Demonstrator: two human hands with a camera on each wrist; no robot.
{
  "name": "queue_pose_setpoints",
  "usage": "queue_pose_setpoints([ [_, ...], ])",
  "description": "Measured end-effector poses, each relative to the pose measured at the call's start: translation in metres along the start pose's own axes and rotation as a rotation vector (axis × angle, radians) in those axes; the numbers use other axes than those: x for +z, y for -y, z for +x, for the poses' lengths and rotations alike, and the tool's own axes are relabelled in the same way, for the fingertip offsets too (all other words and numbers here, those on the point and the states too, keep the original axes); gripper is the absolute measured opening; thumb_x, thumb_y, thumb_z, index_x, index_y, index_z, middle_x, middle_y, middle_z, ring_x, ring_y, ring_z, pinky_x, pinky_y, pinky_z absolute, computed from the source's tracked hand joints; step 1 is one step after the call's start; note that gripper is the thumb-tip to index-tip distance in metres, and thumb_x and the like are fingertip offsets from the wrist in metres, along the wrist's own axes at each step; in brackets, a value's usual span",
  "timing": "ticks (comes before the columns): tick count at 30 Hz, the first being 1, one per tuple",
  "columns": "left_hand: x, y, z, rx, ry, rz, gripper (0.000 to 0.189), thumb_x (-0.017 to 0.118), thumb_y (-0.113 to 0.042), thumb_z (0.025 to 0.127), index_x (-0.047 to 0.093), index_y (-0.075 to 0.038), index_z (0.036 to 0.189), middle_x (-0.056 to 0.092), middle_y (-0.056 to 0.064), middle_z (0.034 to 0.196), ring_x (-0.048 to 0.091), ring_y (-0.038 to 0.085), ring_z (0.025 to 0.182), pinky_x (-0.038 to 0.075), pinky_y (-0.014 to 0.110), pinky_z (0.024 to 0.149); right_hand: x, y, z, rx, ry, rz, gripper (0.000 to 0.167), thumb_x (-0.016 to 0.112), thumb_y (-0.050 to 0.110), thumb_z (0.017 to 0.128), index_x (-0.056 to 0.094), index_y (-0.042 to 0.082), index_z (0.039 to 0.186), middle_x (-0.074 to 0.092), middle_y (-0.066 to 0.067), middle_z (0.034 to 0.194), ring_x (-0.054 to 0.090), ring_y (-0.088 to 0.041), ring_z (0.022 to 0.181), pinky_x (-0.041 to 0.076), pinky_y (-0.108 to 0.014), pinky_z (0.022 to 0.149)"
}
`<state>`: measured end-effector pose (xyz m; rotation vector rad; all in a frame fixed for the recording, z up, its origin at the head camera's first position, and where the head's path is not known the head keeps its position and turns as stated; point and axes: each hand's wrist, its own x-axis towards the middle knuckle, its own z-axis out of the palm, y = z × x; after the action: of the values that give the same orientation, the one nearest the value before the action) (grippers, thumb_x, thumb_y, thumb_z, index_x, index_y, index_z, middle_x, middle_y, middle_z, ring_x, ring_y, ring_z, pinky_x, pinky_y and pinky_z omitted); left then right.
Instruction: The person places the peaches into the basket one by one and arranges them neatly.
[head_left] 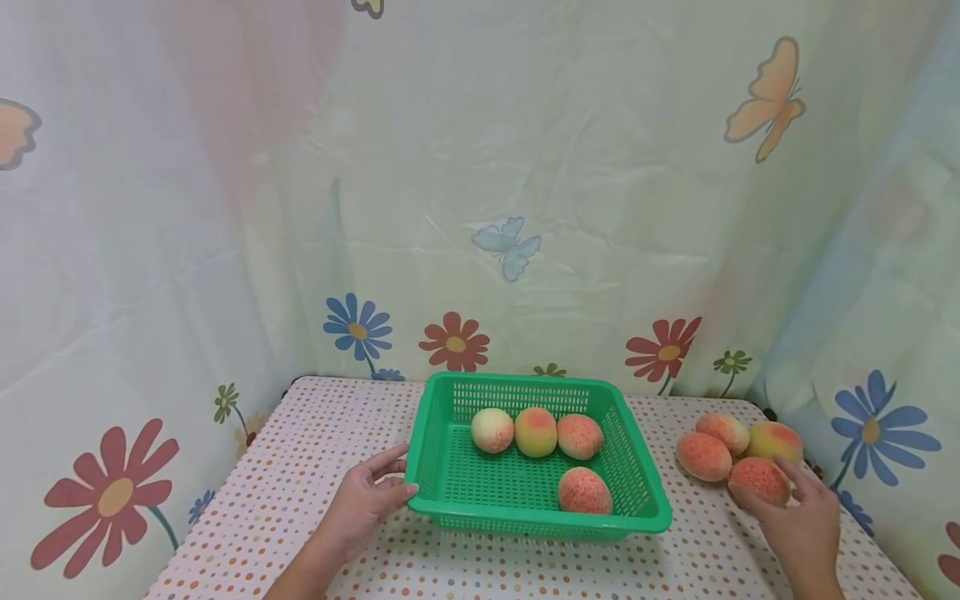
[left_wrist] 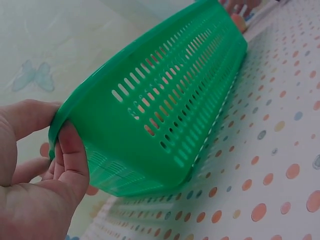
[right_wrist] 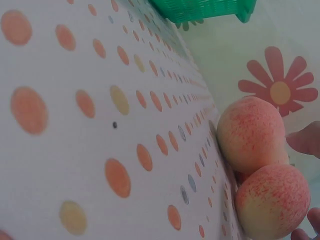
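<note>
My left hand [head_left: 367, 500] holds the left rim of a green plastic basket [head_left: 525, 523], thumb and fingers on either side of the rim in the left wrist view. Inside the basket, a pale peach [head_left: 492, 431], a yellowish peach [head_left: 536, 432] and a reddish peach [head_left: 580, 437] line up near the back; a speckled red peach [head_left: 585, 492] lies at the front right. My right hand [head_left: 804, 521] reaches over the nearest peach [head_left: 759, 480] of a cluster on the right. Its thumb [right_wrist: 306, 139] and fingers are spread around that peach, with a gap showing at the thumb.
Beside that nearest peach are a red peach [head_left: 703, 457], a pink-yellow peach [head_left: 723, 432] and a yellow peach [head_left: 776, 442]. A dotted cloth [head_left: 315, 450] covers the table. Behind and at both sides hangs a curtain [head_left: 570, 167] printed with flowers and butterflies.
</note>
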<state>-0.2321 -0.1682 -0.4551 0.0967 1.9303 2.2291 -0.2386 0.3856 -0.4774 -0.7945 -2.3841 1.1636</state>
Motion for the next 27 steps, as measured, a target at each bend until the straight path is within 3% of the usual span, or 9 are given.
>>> queue_pose_setpoints([
  [3, -0.001, 0.001, 0.000, -0.004, 0.008, -0.007, 0.077, 0.076, -0.002, 0.088, 0.039, -0.001, 0.155, 0.052, 0.015, 0.127, 0.065, 0.012, 0.101, 0.060, 0.024, 0.085, 0.000, -0.003, 0.004, 0.026, 0.021, -0.003, 0.093, 0.078, 0.034, 0.089, 0.027, 0.004, 0.161, 0.010, -0.032, 0.167, 0.026, -0.056, 0.144, 0.035, -0.072, 0.110],
  [8, -0.003, 0.002, 0.001, -0.011, 0.029, -0.017, 0.078, 0.076, -0.003, 0.088, 0.037, 0.000, 0.156, 0.053, 0.014, 0.127, 0.065, 0.012, 0.103, 0.060, 0.024, 0.086, 0.002, -0.010, 0.012, 0.025, 0.017, 0.011, 0.095, 0.079, 0.036, 0.088, 0.026, 0.004, 0.161, 0.020, -0.030, 0.165, 0.031, -0.055, 0.142, 0.041, -0.069, 0.105],
  [19, -0.008, 0.002, 0.001, -0.030, 0.099, -0.048, 0.081, 0.075, -0.001, 0.089, 0.034, -0.002, 0.158, 0.054, 0.011, 0.125, 0.067, 0.012, 0.105, 0.060, 0.024, 0.088, 0.004, -0.016, 0.020, 0.001, 0.011, -0.015, 0.097, 0.082, 0.033, 0.086, 0.028, -0.001, 0.159, 0.031, -0.034, 0.159, 0.042, -0.051, 0.131, 0.043, -0.065, 0.100],
  [23, -0.009, 0.002, 0.000, -0.030, 0.114, -0.049, 0.082, 0.075, -0.001, 0.089, 0.033, -0.003, 0.159, 0.056, 0.010, 0.123, 0.067, 0.010, 0.101, 0.060, 0.023, 0.085, 0.006, -0.019, 0.022, 0.011, 0.015, -0.023, 0.097, 0.082, 0.033, 0.086, 0.028, -0.001, 0.159, 0.030, -0.036, 0.159, 0.040, -0.050, 0.132, 0.042, -0.065, 0.099],
  [27, -0.010, 0.001, 0.000, -0.031, 0.124, -0.054, 0.082, 0.075, 0.000, 0.089, 0.032, -0.003, 0.159, 0.055, 0.009, 0.121, 0.067, 0.010, 0.099, 0.060, 0.022, 0.083, 0.007, -0.021, 0.023, 0.035, 0.022, -0.012, 0.099, 0.082, 0.035, 0.086, 0.026, 0.000, 0.160, 0.026, -0.036, 0.160, 0.032, -0.053, 0.142, 0.037, -0.069, 0.108],
])
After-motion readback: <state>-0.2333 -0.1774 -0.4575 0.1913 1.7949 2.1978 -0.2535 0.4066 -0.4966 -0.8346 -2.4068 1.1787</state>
